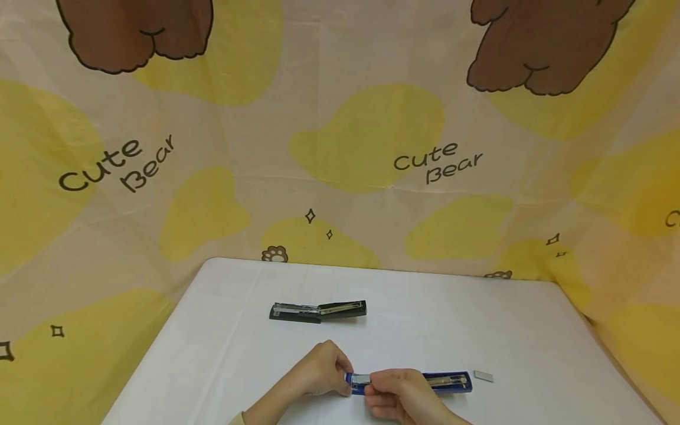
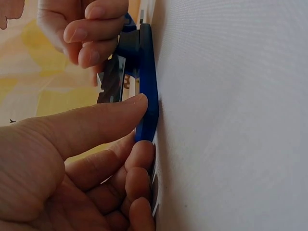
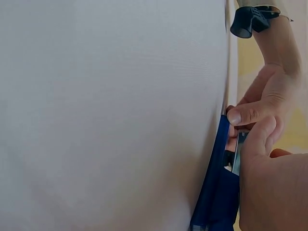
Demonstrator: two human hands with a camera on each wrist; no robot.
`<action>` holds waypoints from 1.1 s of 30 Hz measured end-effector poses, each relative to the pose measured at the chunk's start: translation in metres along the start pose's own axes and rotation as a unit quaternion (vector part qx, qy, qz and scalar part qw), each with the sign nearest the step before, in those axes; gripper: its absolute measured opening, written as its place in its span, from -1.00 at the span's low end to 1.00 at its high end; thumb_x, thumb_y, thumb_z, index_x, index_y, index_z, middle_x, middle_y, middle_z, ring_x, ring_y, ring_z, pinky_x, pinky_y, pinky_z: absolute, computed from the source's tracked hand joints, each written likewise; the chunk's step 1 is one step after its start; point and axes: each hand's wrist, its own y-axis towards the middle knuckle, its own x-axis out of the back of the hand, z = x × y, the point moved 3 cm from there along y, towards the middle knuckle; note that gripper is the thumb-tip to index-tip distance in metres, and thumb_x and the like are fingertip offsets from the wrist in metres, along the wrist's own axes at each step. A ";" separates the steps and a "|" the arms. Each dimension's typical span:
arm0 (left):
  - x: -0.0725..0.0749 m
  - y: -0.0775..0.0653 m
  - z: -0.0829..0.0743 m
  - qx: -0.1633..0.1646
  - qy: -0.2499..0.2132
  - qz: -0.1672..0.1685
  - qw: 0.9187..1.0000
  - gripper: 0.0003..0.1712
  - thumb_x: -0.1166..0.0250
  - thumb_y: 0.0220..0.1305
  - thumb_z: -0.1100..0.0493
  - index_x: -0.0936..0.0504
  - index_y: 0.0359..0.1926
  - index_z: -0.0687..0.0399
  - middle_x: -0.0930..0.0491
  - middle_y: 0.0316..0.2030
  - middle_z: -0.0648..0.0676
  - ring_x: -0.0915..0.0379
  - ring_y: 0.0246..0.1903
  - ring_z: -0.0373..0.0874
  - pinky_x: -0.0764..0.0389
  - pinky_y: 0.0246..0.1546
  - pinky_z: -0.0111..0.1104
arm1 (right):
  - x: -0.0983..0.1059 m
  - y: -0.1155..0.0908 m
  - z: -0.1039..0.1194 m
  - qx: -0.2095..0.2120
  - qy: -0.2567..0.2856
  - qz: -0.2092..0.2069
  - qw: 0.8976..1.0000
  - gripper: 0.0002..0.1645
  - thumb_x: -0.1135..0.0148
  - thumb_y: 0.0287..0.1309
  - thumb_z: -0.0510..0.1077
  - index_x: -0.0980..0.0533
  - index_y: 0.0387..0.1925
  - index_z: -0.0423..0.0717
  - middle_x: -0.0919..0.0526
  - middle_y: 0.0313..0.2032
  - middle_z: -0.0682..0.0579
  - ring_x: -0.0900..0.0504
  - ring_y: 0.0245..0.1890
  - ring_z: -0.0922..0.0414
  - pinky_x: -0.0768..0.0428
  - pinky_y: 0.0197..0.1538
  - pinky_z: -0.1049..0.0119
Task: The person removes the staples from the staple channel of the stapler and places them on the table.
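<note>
Blue stapler (image 1: 411, 382) lies opened out flat on the white table (image 1: 223, 330), lower centre of the head view, with both hands on its left end. Left hand (image 1: 319, 372) grips that end: in the left wrist view the thumb (image 2: 96, 126) presses the blue base edge (image 2: 150, 103) and the curled fingers sit under it against the tabletop. Right hand (image 1: 401, 394) comes in from the lower right, its thumb and forefinger pinched on a small silvery piece (image 1: 361, 379) at the magazine, probably a strip of staples, though too small to confirm. The right wrist view shows the right thumb (image 3: 257, 139) meeting the left fingertip (image 3: 240, 115) over the metal channel. My read: loading is partway, since the stapler is already open and the strip sits at the rail but does not look seated; pushing it home and closing the top appear left. A second small grey strip (image 1: 483, 375) lies just off the stapler's right end. A black stapler (image 1: 317, 311), also hinged open, sits untouched further up at frame centre, well apart from both hands.
</note>
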 end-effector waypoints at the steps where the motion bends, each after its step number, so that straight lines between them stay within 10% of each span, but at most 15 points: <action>1: 0.000 0.000 0.000 0.001 -0.001 0.000 1.000 -0.72 -0.61 -0.22 0.47 -0.79 -0.41 0.14 -0.53 -0.60 -0.04 -0.36 -0.54 -0.18 -0.29 -0.51 -0.39 | 0.000 0.001 0.000 0.004 -0.006 0.000 1.000 -0.71 -0.16 0.47 -0.30 -0.56 0.08 -0.44 -0.79 -0.21 -0.10 -0.81 -0.22 0.13 -0.72 -0.04 0.24; 33: 0.000 0.001 0.002 -0.008 0.008 0.006 1.000 -0.73 -0.60 -0.21 0.44 -0.81 -0.39 0.15 -0.55 -0.61 -0.06 -0.36 -0.54 -0.21 -0.31 -0.51 -0.40 | 0.000 0.006 0.007 0.023 -0.080 -0.030 0.996 -0.76 -0.25 0.39 -0.23 -0.63 -0.11 -0.39 -0.76 -0.41 0.00 -0.76 -0.46 0.22 -0.72 -0.31 0.36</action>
